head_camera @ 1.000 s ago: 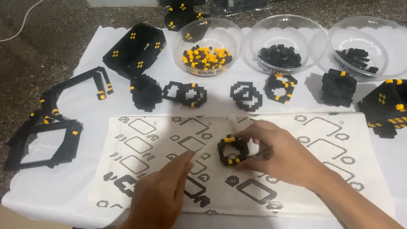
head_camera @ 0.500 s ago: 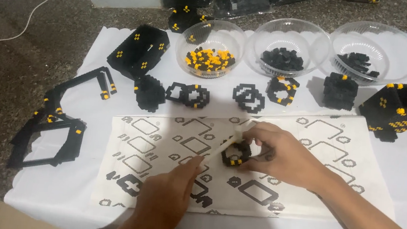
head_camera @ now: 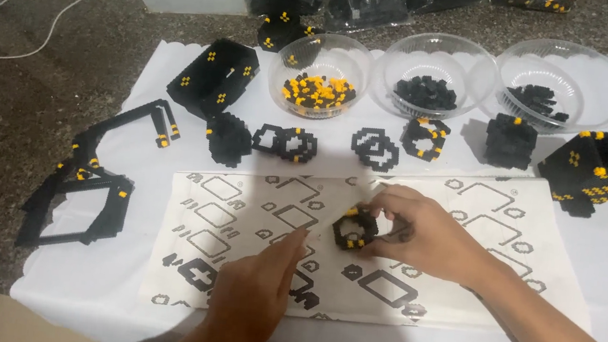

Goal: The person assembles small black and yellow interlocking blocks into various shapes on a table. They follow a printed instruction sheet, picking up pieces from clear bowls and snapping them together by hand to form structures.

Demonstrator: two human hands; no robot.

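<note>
While our right hand (head_camera: pixel 426 237) pinches the small black-and-yellow block ring (head_camera: pixel 355 228) at its fingertips, our left hand (head_camera: pixel 257 291) lies flat and empty, it seems, on the printed sheet (head_camera: pixel 489 231), just left and below that grip.

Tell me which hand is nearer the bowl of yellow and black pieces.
Right. The right hand lies below the bowl, holding a small black and yellow ring; the left hand rests lower still on the printed sheet.

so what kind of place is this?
Probably a home hobby table, not a workshop: a white cloth over a speckled stone top, clear bowls of small black and yellow bricks, and a printed instruction sheet under both hands.
</note>
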